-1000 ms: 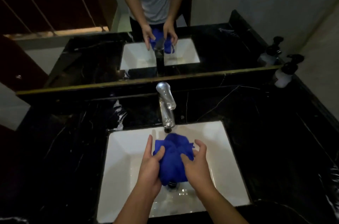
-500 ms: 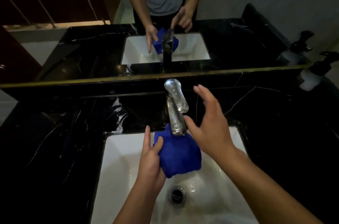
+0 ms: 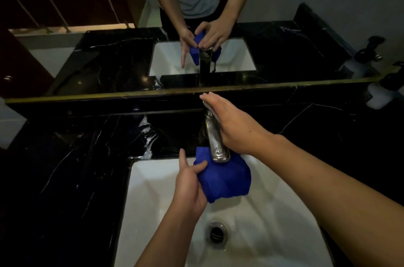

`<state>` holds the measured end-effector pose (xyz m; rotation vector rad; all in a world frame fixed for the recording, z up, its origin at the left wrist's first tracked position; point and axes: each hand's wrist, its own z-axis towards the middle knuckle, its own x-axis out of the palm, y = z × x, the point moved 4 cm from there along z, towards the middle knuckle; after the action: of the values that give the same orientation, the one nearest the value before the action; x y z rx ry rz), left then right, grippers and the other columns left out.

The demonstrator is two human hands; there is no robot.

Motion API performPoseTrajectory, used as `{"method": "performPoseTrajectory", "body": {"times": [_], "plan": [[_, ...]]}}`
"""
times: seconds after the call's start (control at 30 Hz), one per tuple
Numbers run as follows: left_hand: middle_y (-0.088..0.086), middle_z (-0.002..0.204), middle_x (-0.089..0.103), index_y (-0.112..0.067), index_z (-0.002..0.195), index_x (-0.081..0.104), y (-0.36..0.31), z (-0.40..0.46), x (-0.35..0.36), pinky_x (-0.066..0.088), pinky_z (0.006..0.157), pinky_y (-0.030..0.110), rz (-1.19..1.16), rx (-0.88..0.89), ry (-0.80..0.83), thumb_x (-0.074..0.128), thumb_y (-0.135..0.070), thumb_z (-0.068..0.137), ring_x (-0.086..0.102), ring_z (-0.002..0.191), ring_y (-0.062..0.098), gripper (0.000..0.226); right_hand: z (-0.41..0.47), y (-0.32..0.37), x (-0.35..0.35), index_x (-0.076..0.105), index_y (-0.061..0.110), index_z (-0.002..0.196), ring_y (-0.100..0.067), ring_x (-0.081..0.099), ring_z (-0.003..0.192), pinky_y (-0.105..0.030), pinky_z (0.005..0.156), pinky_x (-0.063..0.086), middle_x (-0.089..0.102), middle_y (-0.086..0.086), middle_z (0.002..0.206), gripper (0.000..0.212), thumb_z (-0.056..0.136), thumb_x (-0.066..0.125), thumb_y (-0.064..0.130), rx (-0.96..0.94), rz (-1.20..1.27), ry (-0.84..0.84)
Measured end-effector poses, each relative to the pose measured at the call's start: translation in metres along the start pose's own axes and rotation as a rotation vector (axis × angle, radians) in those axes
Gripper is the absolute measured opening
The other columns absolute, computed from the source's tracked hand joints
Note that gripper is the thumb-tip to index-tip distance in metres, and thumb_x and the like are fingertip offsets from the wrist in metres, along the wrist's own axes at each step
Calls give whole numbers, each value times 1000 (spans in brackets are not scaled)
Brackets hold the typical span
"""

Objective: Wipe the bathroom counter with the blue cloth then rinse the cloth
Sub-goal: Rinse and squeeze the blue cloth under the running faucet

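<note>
A: Which step is being done?

B: The rinse, it seems. The bunched blue cloth (image 3: 225,177) is held by the left hand (image 3: 189,181), thumb and fingers curled round it, right under the shiny metal tap (image 3: 215,135) and over the white square sink (image 3: 153,201).

A: And the right hand (image 3: 231,122)?

B: It is laid on the tap's top, fingers mostly straight. No water can be seen yet. Next, the tap likely needs to be turned on.
</note>
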<state>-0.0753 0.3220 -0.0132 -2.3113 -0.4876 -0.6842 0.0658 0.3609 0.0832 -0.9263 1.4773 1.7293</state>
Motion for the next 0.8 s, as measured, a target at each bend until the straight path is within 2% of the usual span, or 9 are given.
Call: {"method": "performPoseTrajectory", "body": {"times": [0.13,0.27,0.4,0.5,0.57,0.6,0.67,0.73,0.8], "plan": [[13,151,49,-46,158,14,-1,3,2,62,66,48,25,8,-21,47,9,98,75,96,33,89,10,-2,-9,17,35,153,-16,42,143,-36,110,46,38,2,159,87,87,64,2,10,13,19],[13,153,48,-45,159,16,1,4,6,61,72,49,48,8,-21,47,9,98,74,99,33,86,14,0,-12,18,35,151,-16,45,141,-31,106,47,39,3,158,87,86,65,1,21,-9,42],[13,153,47,-43,159,17,3,3,2,62,72,49,68,11,-29,50,9,97,71,106,35,88,3,-2,-13,11,38,154,-16,51,133,-27,102,46,38,2,157,93,86,70,14,53,84,30],[14,155,45,-44,159,18,5,5,-8,62,72,50,92,14,-28,53,9,95,70,110,37,90,-38,-25,1,17,33,155,-10,38,139,-24,111,34,35,4,155,92,84,75,21,267,410,-189],[13,156,43,-45,158,20,4,6,-12,63,72,47,134,38,-22,57,3,97,69,111,35,86,-77,-44,36,25,38,149,-14,49,130,-34,107,43,43,1,151,70,93,68,35,631,779,-324],[12,156,44,-46,157,21,5,7,-12,63,70,45,175,50,-22,58,-1,98,69,112,33,83,-93,-50,65,30,39,144,-19,55,123,-43,102,49,48,-2,147,57,96,59,48,837,962,-286],[9,155,44,-49,156,20,8,11,-15,63,71,43,312,81,-27,60,-10,100,67,112,31,80,-115,-48,118,40,33,138,-29,61,116,-56,91,57,56,-5,137,59,91,52,66,1089,1231,-101],[2,150,49,-52,155,19,8,18,-19,62,78,41,483,152,6,58,-16,101,68,111,24,76,-118,-51,146,43,33,138,-30,65,113,-55,85,61,58,-3,134,74,77,72,63,1007,1326,-75],[-10,129,59,-52,155,15,8,25,-26,61,74,27,634,241,27,52,-14,104,72,99,13,73,-112,-60,153,48,34,135,-26,68,111,-48,87,61,61,-3,133,75,71,85,44,875,1299,-198]]}}
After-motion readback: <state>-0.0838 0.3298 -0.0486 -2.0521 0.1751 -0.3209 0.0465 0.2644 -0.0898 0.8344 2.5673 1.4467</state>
